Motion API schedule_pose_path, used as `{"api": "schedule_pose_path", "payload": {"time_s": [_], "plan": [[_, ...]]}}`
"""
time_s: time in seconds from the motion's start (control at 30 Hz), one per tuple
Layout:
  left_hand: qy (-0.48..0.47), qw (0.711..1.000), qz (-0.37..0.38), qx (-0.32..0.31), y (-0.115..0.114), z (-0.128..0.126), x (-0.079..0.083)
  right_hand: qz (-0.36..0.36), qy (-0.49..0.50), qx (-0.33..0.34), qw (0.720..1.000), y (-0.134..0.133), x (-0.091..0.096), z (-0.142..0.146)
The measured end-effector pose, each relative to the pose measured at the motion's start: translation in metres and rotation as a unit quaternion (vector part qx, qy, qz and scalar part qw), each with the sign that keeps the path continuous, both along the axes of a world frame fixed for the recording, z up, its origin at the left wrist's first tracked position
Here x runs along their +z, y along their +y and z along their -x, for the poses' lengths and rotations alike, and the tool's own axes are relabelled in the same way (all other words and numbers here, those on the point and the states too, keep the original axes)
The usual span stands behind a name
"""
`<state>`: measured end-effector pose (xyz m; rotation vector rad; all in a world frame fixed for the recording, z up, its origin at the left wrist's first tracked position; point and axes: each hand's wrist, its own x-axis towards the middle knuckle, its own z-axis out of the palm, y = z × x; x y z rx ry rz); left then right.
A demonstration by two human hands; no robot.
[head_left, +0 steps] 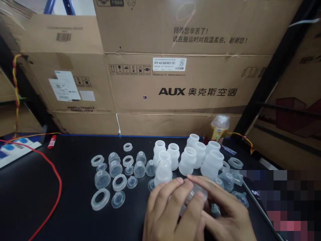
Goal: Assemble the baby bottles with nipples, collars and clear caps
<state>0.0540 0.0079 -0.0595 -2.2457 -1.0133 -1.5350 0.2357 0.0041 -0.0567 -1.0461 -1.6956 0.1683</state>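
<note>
The left hand point(170, 214) and right hand point(223, 211) close around a clear silicone piece point(197, 192), just beside translucent silicone parts point(188, 162) near the table's point(37, 187) front edge.

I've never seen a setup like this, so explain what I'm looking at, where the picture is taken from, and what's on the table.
There's no machine here, just a person's two bare hands, the left hand and the right hand. The picture comes from a camera worn on the person's head, looking forward and down. Between them, the hands hold a clear piece, partly hidden by the fingers. On the black table lie many see-through parts: bottle-shaped pieces, flat rings and small cups. A red wire runs across the left side, and cardboard boxes are stacked behind.
</note>
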Motion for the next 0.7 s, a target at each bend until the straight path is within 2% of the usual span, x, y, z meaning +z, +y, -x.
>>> {"api": "schedule_pose_path", "payload": {"time_s": [0.07,0.17,0.27,0.47,0.53,0.7], "plan": [[0.000,1.000,0.006,-0.008,0.003,-0.007,0.007,0.031,0.037,-0.007,0.999,-0.003,-0.006,0.003],[-0.022,0.999,0.021,0.011,0.002,-0.012,0.012,0.105,0.160,-0.028,0.981,-0.008,-0.015,0.016],[-0.027,0.999,0.036,0.011,-0.002,-0.014,0.015,0.119,0.217,-0.026,0.968,-0.011,-0.020,0.026],[-0.033,0.997,0.054,-0.048,-0.003,-0.015,0.033,0.146,0.116,0.076,0.980,-0.012,-0.019,0.008],[-0.014,0.997,0.054,-0.050,-0.003,-0.015,0.038,0.129,0.082,0.066,0.986,-0.011,-0.017,0.004],[-0.014,0.995,0.098,0.008,-0.005,-0.020,0.039,0.007,0.058,0.005,0.998,-0.011,-0.020,0.014]]}}
